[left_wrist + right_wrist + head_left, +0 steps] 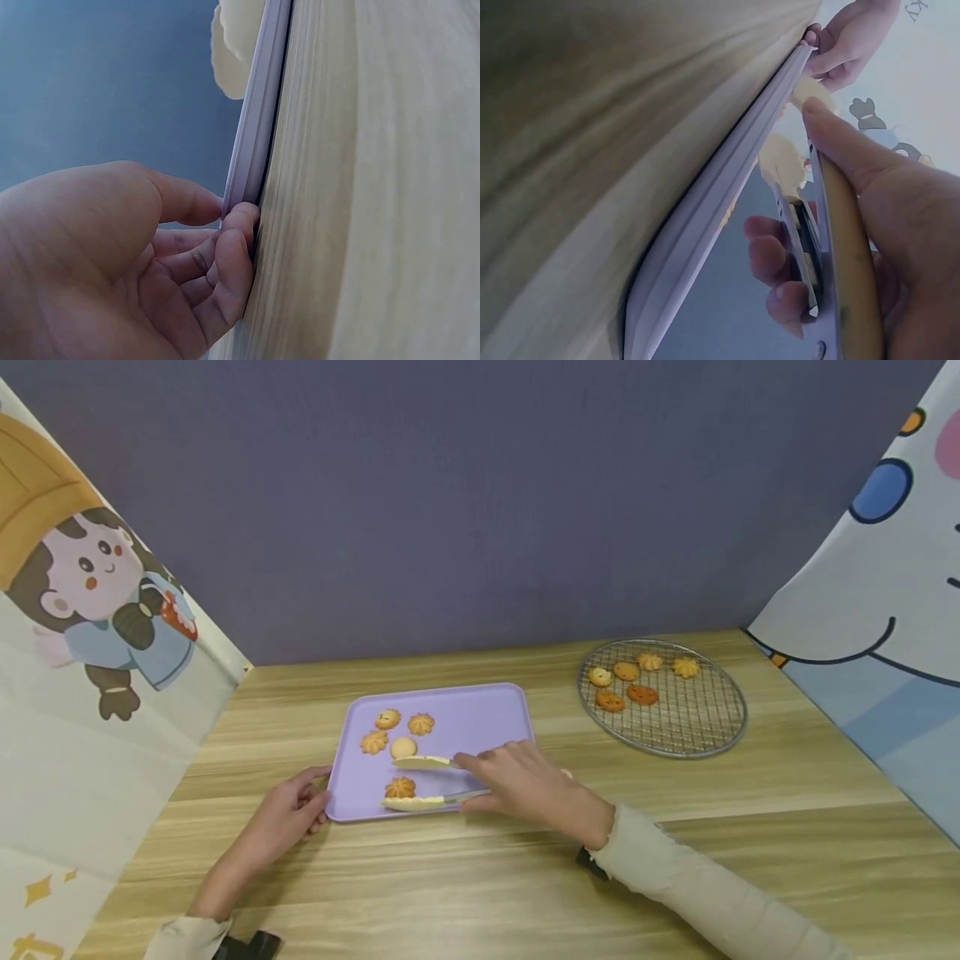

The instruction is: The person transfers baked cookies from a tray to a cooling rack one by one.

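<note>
The lilac tray (480, 718) lies on the table with several cookies on its left part. My left hand (281, 814) pinches the tray's near left edge; in the left wrist view, the thumb of this hand (82, 247) is at the rim and the fingers curl beside it. Tongs (418, 804) with cream tips are gripped in my right hand (528, 781), in from the tray's near edge. Their tips stand apart, one on each side of a flower-shaped cookie (400, 787). A round pale cookie (403, 747) sits just beyond the far tip. The right wrist view shows the right hand (907, 217) round the tongs' handles.
On the right, a round wire rack (697, 718) bears several cookies toward its far left side. A dark panel (480, 510) rises behind the wooden table (465, 885). Printed cartoon sheets (82, 693) stand along both sides.
</note>
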### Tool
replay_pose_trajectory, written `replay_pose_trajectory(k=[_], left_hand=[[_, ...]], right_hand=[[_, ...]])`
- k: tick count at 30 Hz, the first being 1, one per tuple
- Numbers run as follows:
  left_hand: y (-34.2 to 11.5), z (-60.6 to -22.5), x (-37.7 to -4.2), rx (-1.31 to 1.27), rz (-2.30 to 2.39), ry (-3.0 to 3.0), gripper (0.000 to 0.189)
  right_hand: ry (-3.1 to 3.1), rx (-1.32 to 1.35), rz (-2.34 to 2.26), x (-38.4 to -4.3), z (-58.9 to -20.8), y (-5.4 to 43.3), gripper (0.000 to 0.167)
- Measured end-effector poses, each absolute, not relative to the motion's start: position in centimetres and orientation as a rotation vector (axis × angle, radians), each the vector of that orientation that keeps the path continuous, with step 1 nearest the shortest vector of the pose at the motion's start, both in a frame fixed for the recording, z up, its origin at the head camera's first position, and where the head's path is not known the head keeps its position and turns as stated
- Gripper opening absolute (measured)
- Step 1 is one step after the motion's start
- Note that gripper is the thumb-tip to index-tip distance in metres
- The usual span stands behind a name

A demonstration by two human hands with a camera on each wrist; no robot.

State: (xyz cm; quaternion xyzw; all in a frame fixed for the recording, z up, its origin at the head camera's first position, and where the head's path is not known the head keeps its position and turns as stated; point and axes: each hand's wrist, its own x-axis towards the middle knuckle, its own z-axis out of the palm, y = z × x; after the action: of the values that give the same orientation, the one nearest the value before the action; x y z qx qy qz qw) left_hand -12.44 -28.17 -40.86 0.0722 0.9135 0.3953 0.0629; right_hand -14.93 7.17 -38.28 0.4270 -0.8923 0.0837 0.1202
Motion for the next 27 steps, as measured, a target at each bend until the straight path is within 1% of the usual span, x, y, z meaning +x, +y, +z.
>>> replay_pose_trajectory(k=[3,27], left_hand=[[-28.15,-40.85,-12.39,0.218,1.191,2.764,0.045],[-28.19,-40.87,-12.20,0.220,1.176,2.768,0.046]], right_hand=[[-2.626,1.257,0.243,-14.87,-38.32,7.15,0.053],[-2.573,1.308,0.234,-15.24,-38.48,7.22,0.054]])
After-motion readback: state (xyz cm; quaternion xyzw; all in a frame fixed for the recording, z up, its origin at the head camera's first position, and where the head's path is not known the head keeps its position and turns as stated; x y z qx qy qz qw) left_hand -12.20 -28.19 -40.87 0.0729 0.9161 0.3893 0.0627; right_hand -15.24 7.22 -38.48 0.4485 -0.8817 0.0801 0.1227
